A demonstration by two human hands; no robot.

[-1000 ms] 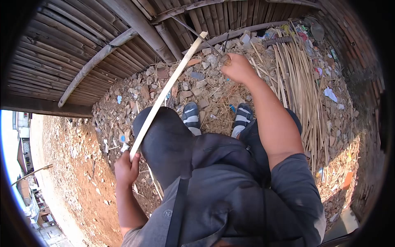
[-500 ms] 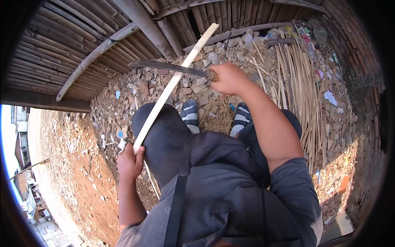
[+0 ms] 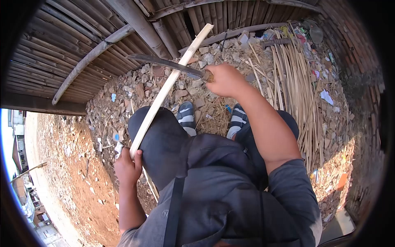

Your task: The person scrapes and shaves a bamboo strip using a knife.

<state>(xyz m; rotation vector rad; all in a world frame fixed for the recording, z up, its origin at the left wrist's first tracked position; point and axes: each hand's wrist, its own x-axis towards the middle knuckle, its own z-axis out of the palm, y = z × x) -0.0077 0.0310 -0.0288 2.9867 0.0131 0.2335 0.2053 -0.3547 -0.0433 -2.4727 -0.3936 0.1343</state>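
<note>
My left hand [image 3: 128, 166] is closed around the lower end of a long pale strip of bamboo [image 3: 158, 101]. The strip slants up and away across my left thigh, its far end near the bamboo wall. In my right hand [image 3: 225, 80] is the short handle of a machete [image 3: 158, 61] with a dark, slightly curved blade. That blade crosses the strip in its upper part, its tip pointing left. Both hands are well apart, the right one ahead of my knees and the left one beside my left thigh.
A pile of long thin bamboo strips [image 3: 294, 88] lies on the ground to the right. Stones and litter cover the ground around my sandals [image 3: 187, 115]. A bamboo wall [image 3: 74, 49] rises ahead and left, a brick wall [image 3: 358, 61] at the right. Sunlit soil [image 3: 74, 177] stretches left.
The machete has tilted slightly, its tip now higher relative to the handle. The strip stays in my left hand at nearly the same slant, and the whole view has shifted a little.
</note>
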